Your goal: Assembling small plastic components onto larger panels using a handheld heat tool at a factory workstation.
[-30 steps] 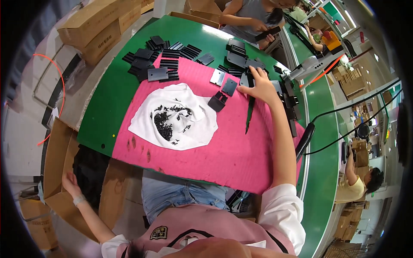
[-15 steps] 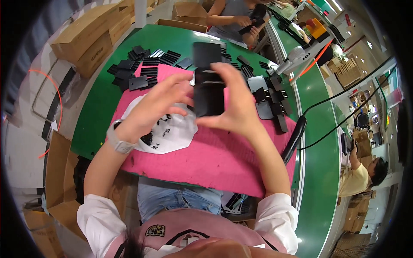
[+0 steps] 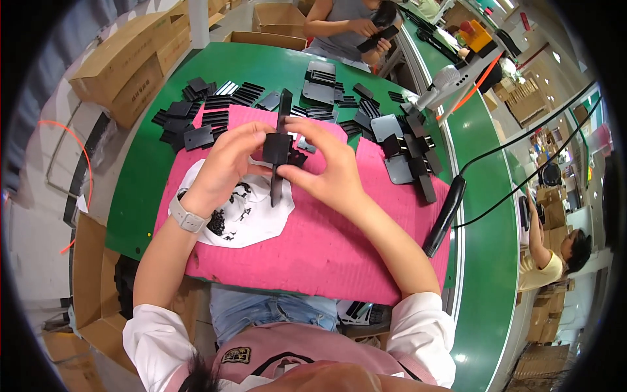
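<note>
Between my two hands, above the pink mat (image 3: pixel 326 248), is a black part (image 3: pixel 277 149): a thin flat plate seen nearly edge-on, with a block-like piece at its middle. My left hand (image 3: pixel 225 160) grips its left side with the fingertips at the block. On the other side, my right hand (image 3: pixel 336 166) pinches the plate, thumb low and fingers high. Below the part lies a white sheet (image 3: pixel 264 225) with a heap of tiny black pieces (image 3: pixel 217 222) and more scattered over it. What the left fingers touch behind the block is partly hidden.
Black parts (image 3: pixel 179 117) are piled at the far left of the green table (image 3: pixel 140 176); others (image 3: pixel 411 153) are stacked at the right. A black corded handheld tool (image 3: pixel 446 215) lies by the right edge. Cardboard boxes (image 3: pixel 121 59) stand left. Across the table, a person (image 3: pixel 339 26) handles a black part.
The black part has turned from showing its broad face to nearly edge-on, and has come slightly lower and left. Both hands moved with it, keeping hold.
</note>
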Available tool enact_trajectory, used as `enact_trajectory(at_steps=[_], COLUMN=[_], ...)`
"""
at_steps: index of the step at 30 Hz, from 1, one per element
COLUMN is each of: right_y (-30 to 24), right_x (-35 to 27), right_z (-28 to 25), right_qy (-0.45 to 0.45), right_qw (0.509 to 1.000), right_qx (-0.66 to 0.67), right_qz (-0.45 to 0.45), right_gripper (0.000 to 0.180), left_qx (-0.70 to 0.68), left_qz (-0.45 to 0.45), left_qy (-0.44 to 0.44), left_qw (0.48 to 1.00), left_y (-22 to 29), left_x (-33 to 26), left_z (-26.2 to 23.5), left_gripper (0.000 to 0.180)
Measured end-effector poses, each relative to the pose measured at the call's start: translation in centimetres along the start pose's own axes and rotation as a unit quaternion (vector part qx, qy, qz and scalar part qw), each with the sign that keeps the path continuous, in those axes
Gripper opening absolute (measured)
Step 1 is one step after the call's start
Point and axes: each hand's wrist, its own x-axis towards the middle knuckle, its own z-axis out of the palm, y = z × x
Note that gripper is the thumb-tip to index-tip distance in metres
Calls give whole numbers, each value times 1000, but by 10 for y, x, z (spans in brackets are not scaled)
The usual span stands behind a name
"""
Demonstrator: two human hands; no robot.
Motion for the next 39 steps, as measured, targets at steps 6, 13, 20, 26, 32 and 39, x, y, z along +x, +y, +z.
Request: enact_trajectory(at_steps=[6, 13, 20, 26, 32, 39], right_y=[-20, 43, 58, 62, 7, 0], right_x=[8, 32, 23, 13, -12, -17], right_z=[18, -7, 17, -6, -23, -8], right_qy=[-30, -57, -79, 39, -2, 21], right_qw=[999, 885, 886, 966, 999, 983], right_qx=[34, -416, -420, -167, 4, -111], right_qz=[26, 201, 178, 191, -33, -147], right_gripper=[58, 41, 52, 29, 28, 36], left_qx=[185, 10, -11, 79, 58, 0], left_qz=[106, 41, -48, -24, 18, 5], left_qy=[100, 136, 58, 41, 59, 44], left_qw=[972, 990, 997, 996, 996, 999], left_y=[-11, -8, -16, -11, -19, -23], left_x=[-3, 2, -1, -5, -7, -9], left_z=[-4, -9, -16, -10, -1, 4], left_gripper=[29, 27, 24, 25, 28, 32])
